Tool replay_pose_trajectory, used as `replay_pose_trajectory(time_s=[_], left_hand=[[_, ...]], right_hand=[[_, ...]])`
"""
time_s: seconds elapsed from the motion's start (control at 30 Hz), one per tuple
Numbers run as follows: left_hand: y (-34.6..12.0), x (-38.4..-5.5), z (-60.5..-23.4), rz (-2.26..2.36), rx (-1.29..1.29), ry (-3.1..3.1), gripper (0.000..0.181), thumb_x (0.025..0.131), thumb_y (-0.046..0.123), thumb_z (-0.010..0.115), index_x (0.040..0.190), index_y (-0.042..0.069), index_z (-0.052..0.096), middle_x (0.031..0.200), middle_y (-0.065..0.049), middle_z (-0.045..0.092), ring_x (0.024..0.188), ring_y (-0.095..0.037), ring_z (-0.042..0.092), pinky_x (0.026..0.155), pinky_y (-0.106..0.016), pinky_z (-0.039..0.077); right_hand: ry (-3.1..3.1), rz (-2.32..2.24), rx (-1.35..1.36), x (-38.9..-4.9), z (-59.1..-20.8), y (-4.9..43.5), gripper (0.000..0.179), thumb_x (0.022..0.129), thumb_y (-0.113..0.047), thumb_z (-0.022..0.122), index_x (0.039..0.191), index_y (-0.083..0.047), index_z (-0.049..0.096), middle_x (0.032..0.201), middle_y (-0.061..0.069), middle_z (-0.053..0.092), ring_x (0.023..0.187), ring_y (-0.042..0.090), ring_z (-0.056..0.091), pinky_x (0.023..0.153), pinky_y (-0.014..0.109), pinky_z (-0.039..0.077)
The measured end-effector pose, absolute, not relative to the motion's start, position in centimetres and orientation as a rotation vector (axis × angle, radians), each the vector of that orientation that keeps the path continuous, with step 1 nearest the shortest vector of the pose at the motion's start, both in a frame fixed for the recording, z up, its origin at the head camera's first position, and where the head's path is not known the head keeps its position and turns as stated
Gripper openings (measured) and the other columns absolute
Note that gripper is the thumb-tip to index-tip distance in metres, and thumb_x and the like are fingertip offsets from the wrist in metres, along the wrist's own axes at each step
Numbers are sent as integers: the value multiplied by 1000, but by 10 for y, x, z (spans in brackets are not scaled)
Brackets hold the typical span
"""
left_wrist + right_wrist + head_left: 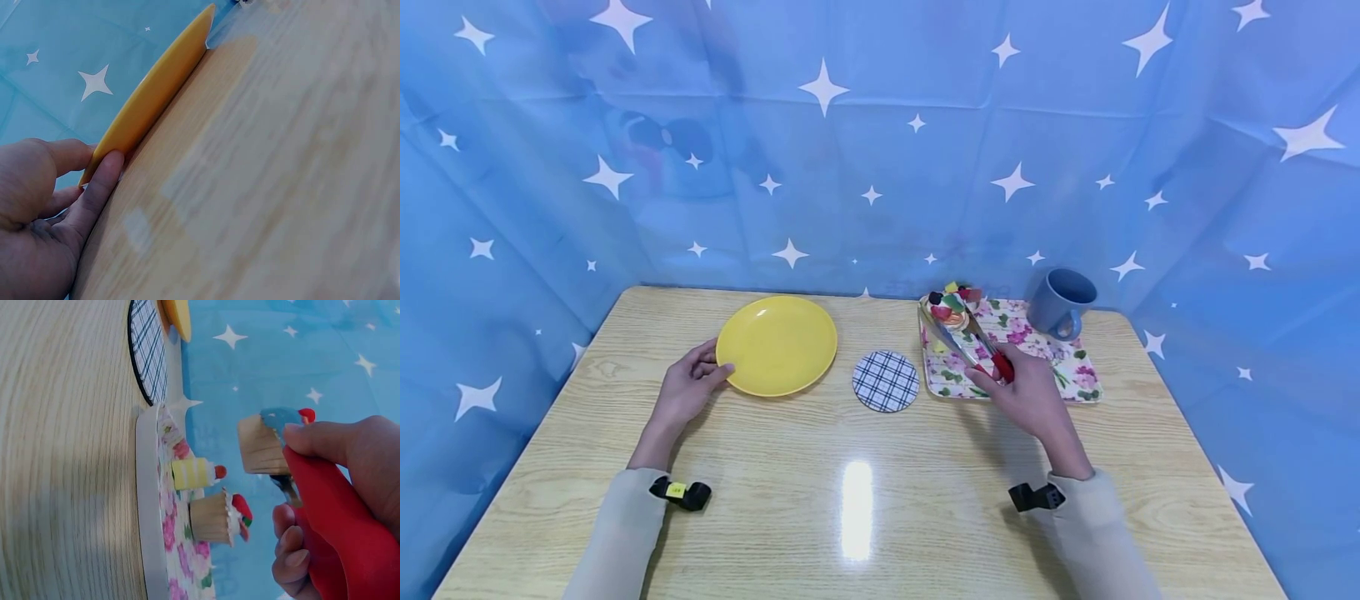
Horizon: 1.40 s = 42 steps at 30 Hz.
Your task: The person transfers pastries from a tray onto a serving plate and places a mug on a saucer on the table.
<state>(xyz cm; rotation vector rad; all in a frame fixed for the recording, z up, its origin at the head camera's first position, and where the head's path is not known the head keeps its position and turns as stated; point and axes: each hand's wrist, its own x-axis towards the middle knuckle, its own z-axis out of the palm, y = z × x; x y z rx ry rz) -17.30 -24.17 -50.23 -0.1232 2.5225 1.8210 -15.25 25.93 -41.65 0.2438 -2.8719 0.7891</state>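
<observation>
My left hand (688, 383) pinches the near-left rim of a round yellow plate (778, 346); in the left wrist view the plate (147, 103) appears nearly edge-on. Over the floral tray (943, 379), my right hand (1026, 392) grips red-handled tongs (337, 525). Their tips hold a toy cupcake (262, 445) with a blue and red top, raised off the tray. Below it, another cupcake (212, 515) and a small yellow-and-white cake piece (192, 473) stand on the tray. The held cupcake's far side is hidden by the thumb and tongs.
A blue-grey mug (1056, 304) stands at the tray's back right corner. Between plate and tray lies a round checked coaster (886, 381). Behind the wooden table (760, 492) hangs a blue curtain (880, 150) with white stars.
</observation>
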Motion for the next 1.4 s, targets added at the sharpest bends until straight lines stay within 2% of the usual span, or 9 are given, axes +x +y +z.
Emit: replay_pose_trajectory(time_s=[0.1, 0.17, 0.37, 0.63, 0.9, 1.2, 1.4], left_hand=[[-242, -173, -503, 1821, -117, 2522, 70, 102, 27, 67, 161, 10, 34, 125, -17, 55, 91, 2, 62, 79, -18, 63], [-242, -173, -503, 1822, -119, 2518, 70, 102, 27, 67, 161, 9, 34, 126, -17, 55, 91, 2, 62, 80, -18, 63], [-242, -174, -504, 1815, -125, 2512, 70, 102, 27, 66, 161, 9, 33, 126, -16, 55, 92, 2, 62, 80, -18, 63], [-241, -174, -503, 1814, -129, 2513, 70, 102, 26, 66, 161, 9, 32, 126, -16, 55, 92, 2, 62, 80, -19, 63], [-241, -174, -501, 1820, -131, 2503, 69, 102, 26, 66, 161, 10, 34, 126, -16, 54, 92, 1, 62, 79, -18, 63], [-242, -174, -502, 1810, -141, 2506, 70, 102, 28, 66, 161, 11, 34, 126, -16, 54, 93, 1, 61, 80, -17, 62], [-243, -174, -501, 1810, -135, 2507, 70, 101, 29, 67, 161, 11, 34, 125, -16, 54, 92, 1, 61, 80, -17, 62]], right_hand=[[-2867, 796, 256, -154, -418, 256, 52, 93, -44, 75, 125, -3, 65, 70, 7, 46, 59, 19, 37, 49, 26, 28], [-2872, 804, 259, -155, -418, 253, 53, 93, -44, 75, 125, -3, 65, 71, 7, 47, 60, 19, 39, 50, 26, 28], [-2892, 828, 270, -157, -418, 244, 44, 93, -41, 76, 119, -7, 65, 75, 8, 50, 63, 20, 42, 51, 27, 31], [-2889, 842, 304, -158, -418, 234, 40, 93, -35, 76, 113, -2, 65, 72, 7, 48, 61, 19, 40, 53, 28, 32], [-2904, 832, 293, -159, -417, 225, 55, 92, -39, 77, 130, -1, 64, 74, 7, 52, 62, 19, 42, 52, 27, 33], [-2910, 844, 328, -162, -419, 214, 45, 92, -43, 77, 115, -6, 65, 72, 5, 49, 61, 19, 41, 51, 26, 31], [-2924, 837, 322, -163, -420, 208, 47, 91, -40, 77, 121, -6, 66, 69, 5, 46, 60, 20, 39, 51, 27, 28]])
